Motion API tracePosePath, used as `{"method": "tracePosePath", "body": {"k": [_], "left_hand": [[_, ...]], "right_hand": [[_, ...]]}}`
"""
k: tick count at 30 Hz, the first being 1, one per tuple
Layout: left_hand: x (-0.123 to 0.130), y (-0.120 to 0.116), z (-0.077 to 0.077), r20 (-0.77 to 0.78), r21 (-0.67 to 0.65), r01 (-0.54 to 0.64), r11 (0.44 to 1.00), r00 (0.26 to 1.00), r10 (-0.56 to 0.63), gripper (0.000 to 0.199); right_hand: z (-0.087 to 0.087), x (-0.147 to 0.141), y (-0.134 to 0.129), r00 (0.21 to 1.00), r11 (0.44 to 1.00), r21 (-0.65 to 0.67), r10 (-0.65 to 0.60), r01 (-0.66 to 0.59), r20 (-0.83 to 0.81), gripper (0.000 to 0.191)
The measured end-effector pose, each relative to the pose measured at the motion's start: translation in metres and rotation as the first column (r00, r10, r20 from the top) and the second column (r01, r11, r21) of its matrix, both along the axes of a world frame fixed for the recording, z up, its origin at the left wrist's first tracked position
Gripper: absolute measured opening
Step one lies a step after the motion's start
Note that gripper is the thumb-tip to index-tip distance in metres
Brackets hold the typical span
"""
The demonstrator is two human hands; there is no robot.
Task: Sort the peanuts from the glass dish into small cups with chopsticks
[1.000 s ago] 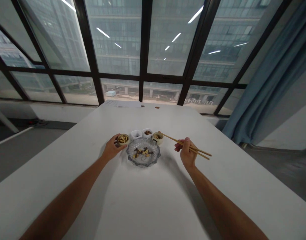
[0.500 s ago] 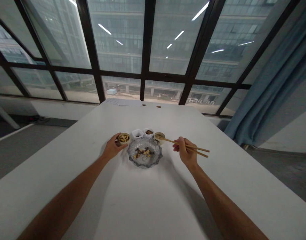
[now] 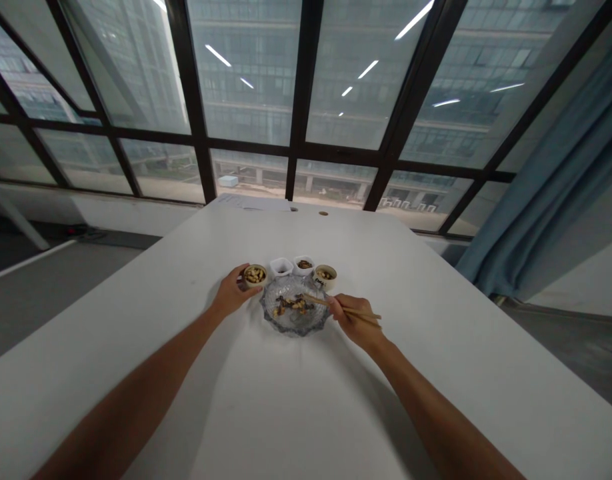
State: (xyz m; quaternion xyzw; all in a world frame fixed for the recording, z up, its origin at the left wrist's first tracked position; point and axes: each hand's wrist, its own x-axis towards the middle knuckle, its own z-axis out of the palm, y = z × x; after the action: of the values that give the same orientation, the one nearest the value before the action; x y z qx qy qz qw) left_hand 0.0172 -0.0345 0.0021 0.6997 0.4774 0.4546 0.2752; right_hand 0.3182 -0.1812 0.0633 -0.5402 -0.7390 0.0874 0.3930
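Note:
My left hand (image 3: 233,291) is wrapped round a small cup (image 3: 255,285) filled with pale yellow-brown pieces, left of a glass bowl (image 3: 271,318). Inside that bowl lies a mix of dark and yellowish pieces (image 3: 295,305), too small to name. Between the fingers of my right hand (image 3: 355,321) is a pair of chopsticks (image 3: 319,301), their tips over the mix. Behind the bowl stand two small white dishes, one with a little dark stuff (image 3: 281,267) and one with brown pieces (image 3: 304,265). A second small cup (image 3: 326,283) with pieces in it sits at the bowl's right rear.
The white table (image 3: 266,407) stretches forward to a framed window (image 3: 296,120). Papers (image 3: 253,203) and two round holes lie near its far edge. A blue curtain (image 3: 536,187) hangs at the right.
My right hand has moved left and down, bringing the chopstick tips from the right cup to the food in the glass bowl. My left hand still holds its cup; the view shifted slightly.

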Motion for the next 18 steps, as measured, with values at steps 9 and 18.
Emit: {"method": "tracePosePath", "body": {"k": [9,18], "left_hand": [[-0.0007,0.0000,-0.0011,-0.017,0.011,0.004,1.000,1.000,-0.004,0.078],[0.0001,0.0021,-0.0039,0.014,0.009,0.011,1.000,1.000,-0.011,0.079]], "right_hand": [[0.0014,-0.0111,-0.0035,0.966,0.989,0.063,0.114,-0.132,0.231,0.056],[0.0046,-0.0081,-0.0015,0.999,0.999,0.028,0.021,-0.019,-0.043,0.051]]}}
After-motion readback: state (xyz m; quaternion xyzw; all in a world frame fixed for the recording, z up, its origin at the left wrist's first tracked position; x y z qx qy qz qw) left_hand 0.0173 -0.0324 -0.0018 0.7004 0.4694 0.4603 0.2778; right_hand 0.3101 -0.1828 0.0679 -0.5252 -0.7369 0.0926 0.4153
